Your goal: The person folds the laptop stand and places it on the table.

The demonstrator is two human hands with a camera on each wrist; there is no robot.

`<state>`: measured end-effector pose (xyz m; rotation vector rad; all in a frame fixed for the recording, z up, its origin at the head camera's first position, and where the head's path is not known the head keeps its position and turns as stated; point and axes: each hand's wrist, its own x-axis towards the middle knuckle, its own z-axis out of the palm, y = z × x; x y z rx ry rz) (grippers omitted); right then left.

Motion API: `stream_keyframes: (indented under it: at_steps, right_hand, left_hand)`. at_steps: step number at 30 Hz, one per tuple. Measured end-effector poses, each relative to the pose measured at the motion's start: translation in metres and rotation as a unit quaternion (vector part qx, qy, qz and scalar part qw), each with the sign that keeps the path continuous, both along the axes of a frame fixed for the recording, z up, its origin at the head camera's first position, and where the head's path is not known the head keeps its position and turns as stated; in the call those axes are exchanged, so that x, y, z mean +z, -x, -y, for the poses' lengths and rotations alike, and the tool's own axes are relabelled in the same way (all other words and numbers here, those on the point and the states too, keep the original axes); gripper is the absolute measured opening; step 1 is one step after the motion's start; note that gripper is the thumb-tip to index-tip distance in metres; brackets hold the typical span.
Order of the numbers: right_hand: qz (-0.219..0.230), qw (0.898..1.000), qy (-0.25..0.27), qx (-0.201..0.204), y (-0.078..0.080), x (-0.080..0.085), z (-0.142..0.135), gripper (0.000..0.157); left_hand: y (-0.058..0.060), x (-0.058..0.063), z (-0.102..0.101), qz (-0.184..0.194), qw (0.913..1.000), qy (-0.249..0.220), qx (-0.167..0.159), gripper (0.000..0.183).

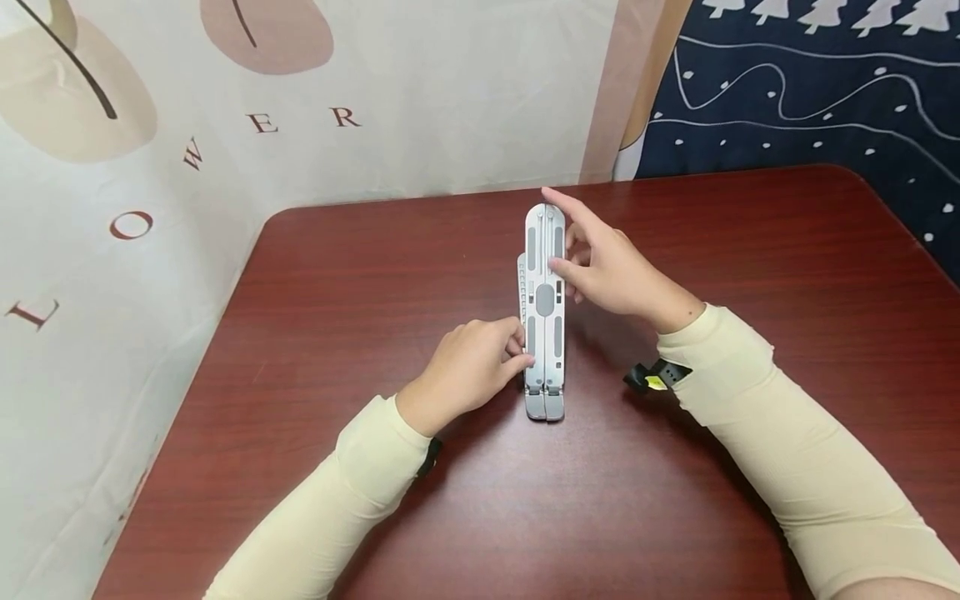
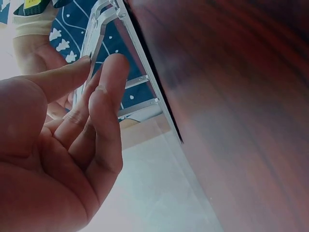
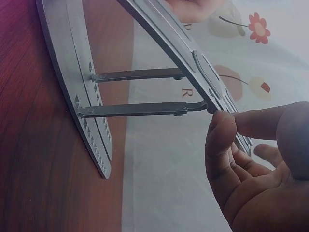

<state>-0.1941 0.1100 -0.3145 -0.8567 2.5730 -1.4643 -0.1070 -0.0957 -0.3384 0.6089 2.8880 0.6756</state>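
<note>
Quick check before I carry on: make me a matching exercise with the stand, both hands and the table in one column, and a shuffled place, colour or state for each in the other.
Column one
1. Folding stand
2. Left hand
3. Right hand
4. Table

Column two
A. At the stand's upper half in the head view
B. Reddish-brown
C. At the stand's lower half in the head view
D. Silver-grey and opened out

Right pairs: 1-D, 2-C, 3-A, 4-B
</note>
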Motion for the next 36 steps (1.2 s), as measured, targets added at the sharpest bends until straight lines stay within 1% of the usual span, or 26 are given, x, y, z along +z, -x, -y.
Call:
stream_keyframes:
  at_steps: [4,7,10,14,16,19,23,28,36]
  right_hand:
    - [-0.006,1.000,-0.006,0.003,0.0002,0.0010,-0.0012,0.077]
    - [-0.005,1.000,-0.006,0.002,0.0007,0.0011,-0.0017,0.075]
    - [0.000,1.000,0.001,0.001,0.0016,0.0012,-0.0014,0.075]
    - [0.005,1.000,0.006,-0.002,0.0023,0.0015,-0.0006,0.074]
    - [0.005,1.000,0.004,-0.005,0.0022,0.0017,-0.0005,0.075]
    - [0.006,1.000,0.003,-0.011,0.0013,0.0021,-0.0007,0.076]
    - [0.003,1.000,0.003,-0.020,-0.0004,0.0026,-0.0017,0.075]
    - [0.000,1.000,0.004,-0.028,-0.0022,0.0031,-0.0031,0.074]
    - [0.016,0.999,0.019,-0.032,-0.0023,0.0048,-0.0020,0.072]
  left_hand:
    - [0.0012,0.0001,-0.0009,0.004,1.0000,-0.005,-0.004,0.014]
    - [0.0023,0.0005,-0.0003,0.017,0.9998,-0.008,-0.006,0.014]
    - [0.0036,0.0015,0.0010,0.051,0.9983,-0.028,-0.004,0.015]
    - [0.0040,0.0026,0.0028,0.102,0.9932,-0.055,-0.004,0.020]
    - [0.0034,0.0027,0.0031,0.119,0.9908,-0.063,-0.009,0.023]
    - [0.0027,0.0024,0.0030,0.134,0.9882,-0.071,-0.017,0.025]
    - [0.0031,0.0014,0.0025,0.141,0.9870,-0.076,-0.015,0.024]
    - [0.0042,0.0007,0.0020,0.145,0.9870,-0.068,-0.015,0.023]
    - [0.0037,0.0002,0.0046,0.135,0.9892,-0.056,-0.008,0.024]
